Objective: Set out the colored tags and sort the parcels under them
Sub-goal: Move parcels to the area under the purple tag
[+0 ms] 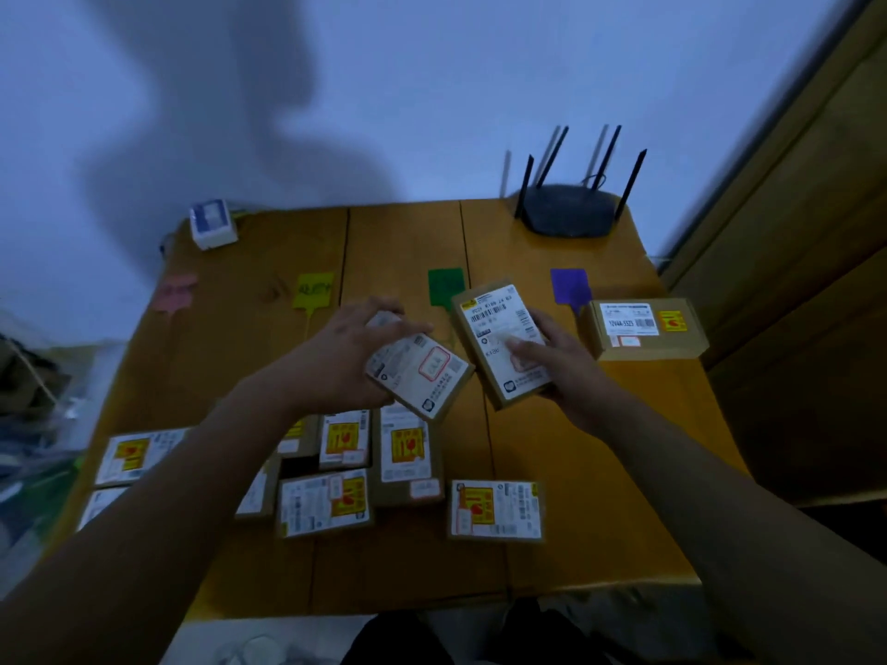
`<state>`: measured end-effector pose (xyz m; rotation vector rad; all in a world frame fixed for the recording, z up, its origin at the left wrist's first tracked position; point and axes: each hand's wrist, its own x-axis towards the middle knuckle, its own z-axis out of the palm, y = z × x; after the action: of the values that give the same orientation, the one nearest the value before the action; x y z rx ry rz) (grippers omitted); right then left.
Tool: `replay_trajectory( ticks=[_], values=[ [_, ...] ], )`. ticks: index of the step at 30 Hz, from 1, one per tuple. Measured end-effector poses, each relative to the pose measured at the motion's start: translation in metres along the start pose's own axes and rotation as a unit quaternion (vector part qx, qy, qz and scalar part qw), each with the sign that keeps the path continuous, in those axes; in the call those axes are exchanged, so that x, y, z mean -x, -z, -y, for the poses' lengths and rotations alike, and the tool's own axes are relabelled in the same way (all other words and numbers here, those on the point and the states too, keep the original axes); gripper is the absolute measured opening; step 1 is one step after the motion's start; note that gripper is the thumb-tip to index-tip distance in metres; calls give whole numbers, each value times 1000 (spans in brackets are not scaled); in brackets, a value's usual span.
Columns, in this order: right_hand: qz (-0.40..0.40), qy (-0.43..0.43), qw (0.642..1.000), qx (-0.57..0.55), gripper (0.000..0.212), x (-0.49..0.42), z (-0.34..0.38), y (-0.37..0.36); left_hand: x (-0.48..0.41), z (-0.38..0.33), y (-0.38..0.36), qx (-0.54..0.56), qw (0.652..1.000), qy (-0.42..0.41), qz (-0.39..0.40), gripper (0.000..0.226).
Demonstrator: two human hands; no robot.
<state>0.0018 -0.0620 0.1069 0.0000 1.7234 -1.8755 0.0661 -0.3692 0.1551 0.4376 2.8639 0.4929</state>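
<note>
Four tags lie in a row across the wooden table [600, 496]: a pink tag [175, 291], a yellow tag [314, 289], a green tag [445, 286] and a purple tag [570, 286]. My left hand [353, 350] grips a small cardboard parcel [422, 374] above the table's middle. My right hand [559, 364] holds a second labelled parcel [501, 338], tilted, just below the green tag. One parcel [645, 328] rests under the purple tag. Several unsorted parcels [336, 477] lie near the front edge, partly hidden by my left arm.
A black router [571, 208] with antennas stands at the back right corner. A small white and blue box [211, 223] sits at the back left corner. A wooden door or cabinet [792, 256] rises on the right. Clutter lies on the floor to the left.
</note>
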Motion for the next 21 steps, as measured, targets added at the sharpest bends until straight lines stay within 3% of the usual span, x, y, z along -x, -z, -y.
replay_trajectory(
  ticks=[10,21],
  values=[
    [18,-57,997,-55,49,5,10,-20,15,20,-1,136,991,3,-11,95],
    [6,-116,987,-110,42,9,-13,-38,6,16,3,174,972,43,152,106]
  ],
)
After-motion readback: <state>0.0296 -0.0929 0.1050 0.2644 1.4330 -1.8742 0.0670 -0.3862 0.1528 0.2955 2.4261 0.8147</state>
